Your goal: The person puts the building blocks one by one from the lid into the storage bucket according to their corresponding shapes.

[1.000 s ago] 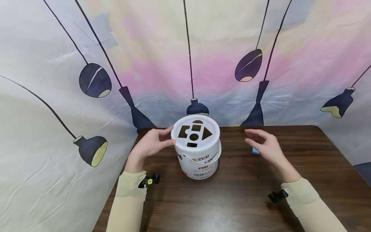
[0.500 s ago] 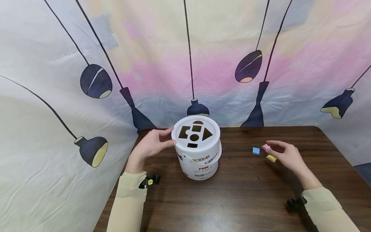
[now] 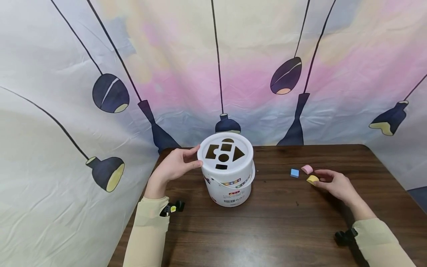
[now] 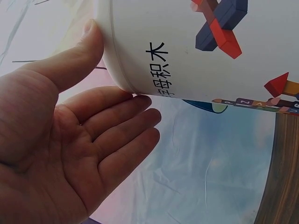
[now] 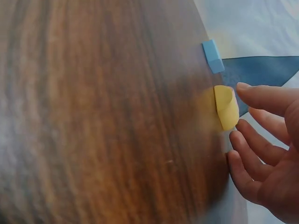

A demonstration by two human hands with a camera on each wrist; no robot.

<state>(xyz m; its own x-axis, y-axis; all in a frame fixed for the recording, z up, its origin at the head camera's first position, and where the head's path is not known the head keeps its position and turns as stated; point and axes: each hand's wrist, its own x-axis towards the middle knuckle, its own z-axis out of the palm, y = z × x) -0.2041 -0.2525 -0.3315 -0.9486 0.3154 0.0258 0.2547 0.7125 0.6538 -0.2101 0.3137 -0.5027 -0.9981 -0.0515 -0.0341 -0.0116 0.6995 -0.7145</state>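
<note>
Right wrist view shows the right hand [image 5: 268, 154], fingers loosely spread, thumb touching the yellow block [image 5: 226, 107]; overhead, the left hand [image 3: 173, 165], fingers straight, steadies the white bucket [image 3: 228, 174] near the worktop [image 3: 283, 222] rear edge.

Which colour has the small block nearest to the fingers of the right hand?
Yellow block; the right wrist view shows it best.
</note>
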